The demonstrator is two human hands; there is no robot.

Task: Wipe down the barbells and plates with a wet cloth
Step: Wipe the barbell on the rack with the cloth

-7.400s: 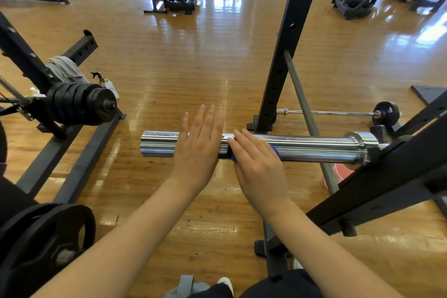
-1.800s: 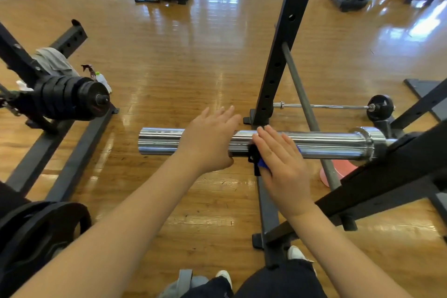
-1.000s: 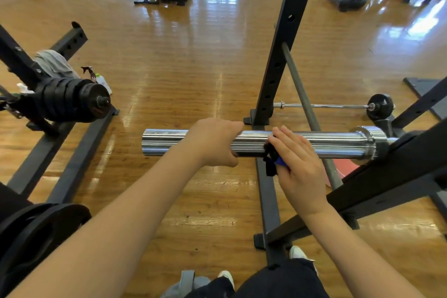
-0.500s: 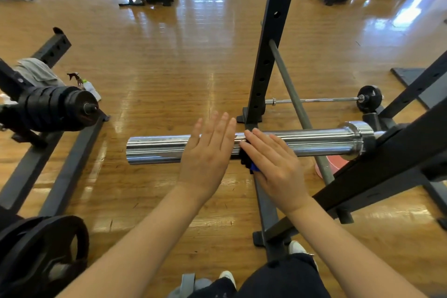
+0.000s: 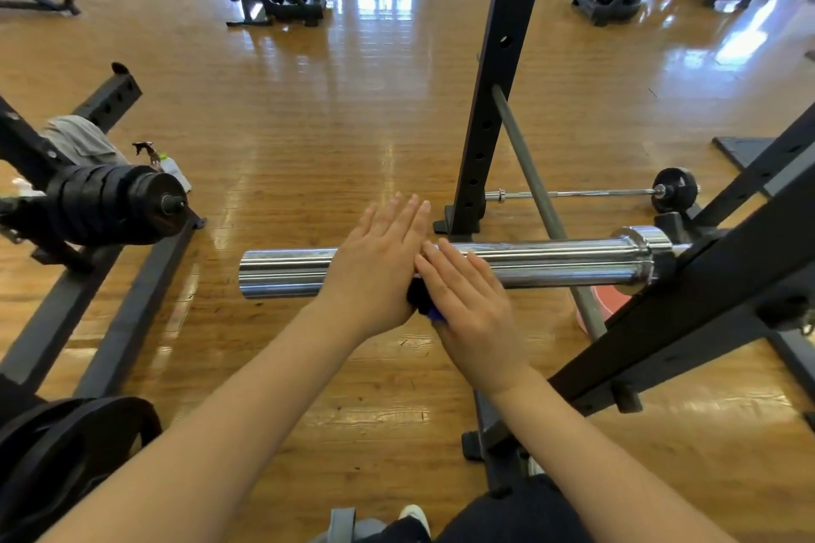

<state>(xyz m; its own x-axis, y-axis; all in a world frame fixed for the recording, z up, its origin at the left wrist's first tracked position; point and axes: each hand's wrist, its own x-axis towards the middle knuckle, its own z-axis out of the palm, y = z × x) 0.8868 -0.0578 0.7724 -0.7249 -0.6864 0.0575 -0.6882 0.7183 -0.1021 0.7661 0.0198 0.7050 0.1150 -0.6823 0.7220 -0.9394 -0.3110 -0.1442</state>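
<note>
I am laying my left hand (image 5: 375,269) flat over the chrome barbell sleeve (image 5: 564,262), fingers straight and together, pointing away from me; it is not gripping anything. My right hand (image 5: 472,304) is lying just beside it, touching it at the fingertips, fingers also straight, pressing a dark blue cloth (image 5: 425,304) against the near side of the sleeve. Only a small bunch of the cloth is showing between my 2 hands and under my right palm. The sleeve is running horizontally across the view, its free end pointing to my left, its collar end sitting at the black rack (image 5: 705,291) on my right. A rack upright (image 5: 494,101) is standing behind the sleeve. On the wooden floor (image 5: 330,123) beyond, a thin barbell (image 5: 573,192) with 1 small black plate (image 5: 674,190) is lying. At my left, a stack of black plates (image 5: 114,207) is sitting on a horizontal peg, with a spray bottle (image 5: 170,165) just behind it.
</note>
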